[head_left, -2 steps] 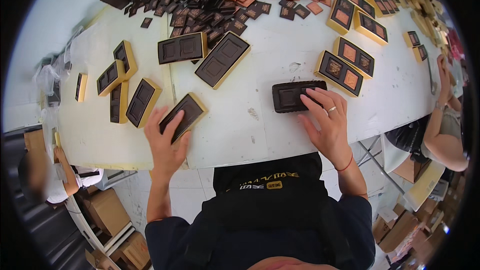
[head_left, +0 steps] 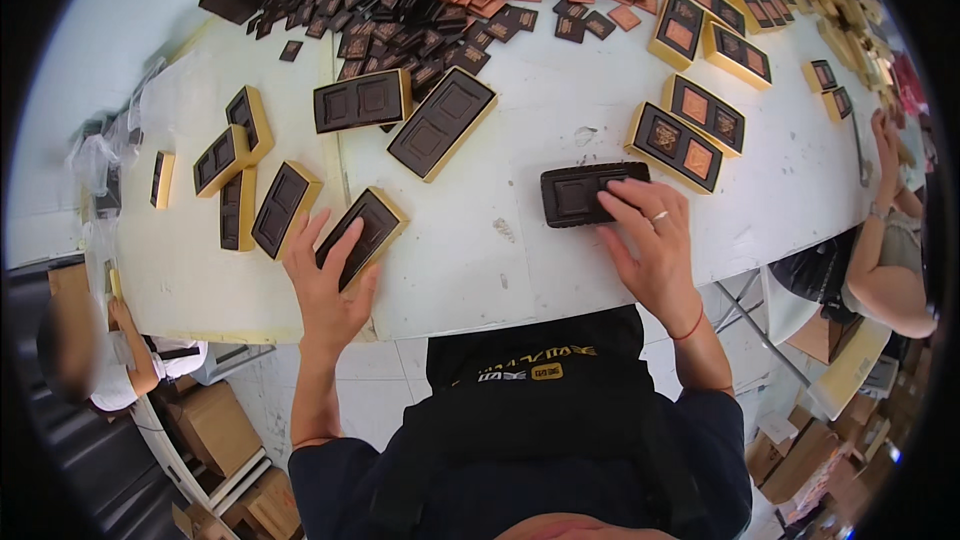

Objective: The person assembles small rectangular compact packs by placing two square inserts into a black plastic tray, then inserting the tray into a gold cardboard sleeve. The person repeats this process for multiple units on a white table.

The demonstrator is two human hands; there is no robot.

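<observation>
On the white table (head_left: 450, 270), the right hand (head_left: 655, 242) rests spread fingers on a black, rectangular, plastic-looking tray (head_left: 570, 198), likely light and bendy; take its long edges. The left hand (head_left: 328, 285) touches a gold-sided, dark-topped oblong box (head_left: 374, 220); whether it grips, I can't tell.

Far left, past the end of the white table (head_left: 450, 280): co-worker in a white top (head_left: 113, 390). At the table's left border: crumpled clear plastic (head_left: 95, 155). Lower left: brown cardboard cartons (head_left: 213, 427) near a dark ribbed surface (head_left: 62, 465). Far right: second co-worker's forearm (head_left: 873, 232), near a black item (head_left: 812, 275), kind not discernible. Lower right: further cartons (head_left: 800, 465). Underfoot: pale tiled floor (head_left: 385, 368).
</observation>
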